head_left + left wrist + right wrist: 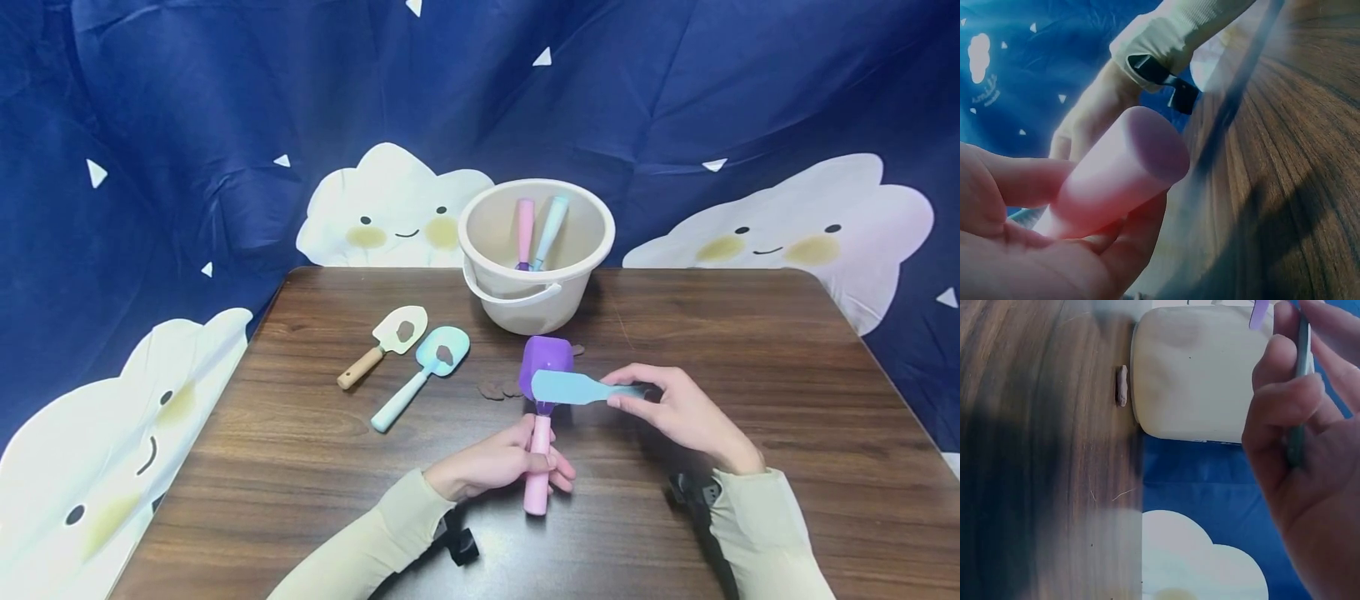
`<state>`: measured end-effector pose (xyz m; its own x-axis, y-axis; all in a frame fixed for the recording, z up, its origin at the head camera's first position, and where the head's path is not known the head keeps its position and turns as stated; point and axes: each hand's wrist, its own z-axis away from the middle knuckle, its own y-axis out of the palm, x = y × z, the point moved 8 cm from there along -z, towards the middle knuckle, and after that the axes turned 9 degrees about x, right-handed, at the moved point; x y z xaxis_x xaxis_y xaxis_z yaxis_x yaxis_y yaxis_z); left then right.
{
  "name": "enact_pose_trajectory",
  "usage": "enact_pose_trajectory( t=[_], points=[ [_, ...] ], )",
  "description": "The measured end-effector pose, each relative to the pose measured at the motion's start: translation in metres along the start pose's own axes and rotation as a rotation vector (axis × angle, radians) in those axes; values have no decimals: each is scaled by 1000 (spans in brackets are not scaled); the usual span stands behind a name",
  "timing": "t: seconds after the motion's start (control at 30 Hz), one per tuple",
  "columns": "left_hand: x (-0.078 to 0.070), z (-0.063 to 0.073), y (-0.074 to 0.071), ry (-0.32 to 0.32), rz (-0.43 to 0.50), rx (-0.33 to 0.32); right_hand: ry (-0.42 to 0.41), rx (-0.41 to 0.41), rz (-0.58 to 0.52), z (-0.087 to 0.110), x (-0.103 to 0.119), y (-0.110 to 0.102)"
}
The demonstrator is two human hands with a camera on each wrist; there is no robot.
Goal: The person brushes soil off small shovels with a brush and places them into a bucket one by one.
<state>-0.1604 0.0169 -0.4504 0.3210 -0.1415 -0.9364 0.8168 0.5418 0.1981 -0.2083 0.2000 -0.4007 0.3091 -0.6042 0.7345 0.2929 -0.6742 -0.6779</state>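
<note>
My left hand [517,457] grips the pink handle [1119,169] of a toy shovel whose purple scoop [542,354] points away from me. In my right hand [686,412] a light blue flat spatula [567,388] is pinched between thumb and fingers, its blade pointing left. That blade overlaps the lower part of the purple scoop in the head view. Small flat brown pieces [492,391] lie on the table just left of the scoop, and another brown piece [578,350] is at its right.
A cream toy shovel [402,327] with a wooden handle and a light blue toy shovel [442,351] lie at left, each with a brown piece on its blade. Behind stands a beige bucket [536,308], with a pink handle [526,225] and a blue handle [553,225] inside.
</note>
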Motion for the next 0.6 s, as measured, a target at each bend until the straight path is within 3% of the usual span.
enact_pose_trajectory(
  t=[0.4, 0.6],
  points=[
    [1, 4, 7, -17, -4, 20, 56, -170, -7, -2, -14, -16],
    [2, 3, 5, -25, -3, -32, 42, -253, 61, 0, -3, -23]
  ],
)
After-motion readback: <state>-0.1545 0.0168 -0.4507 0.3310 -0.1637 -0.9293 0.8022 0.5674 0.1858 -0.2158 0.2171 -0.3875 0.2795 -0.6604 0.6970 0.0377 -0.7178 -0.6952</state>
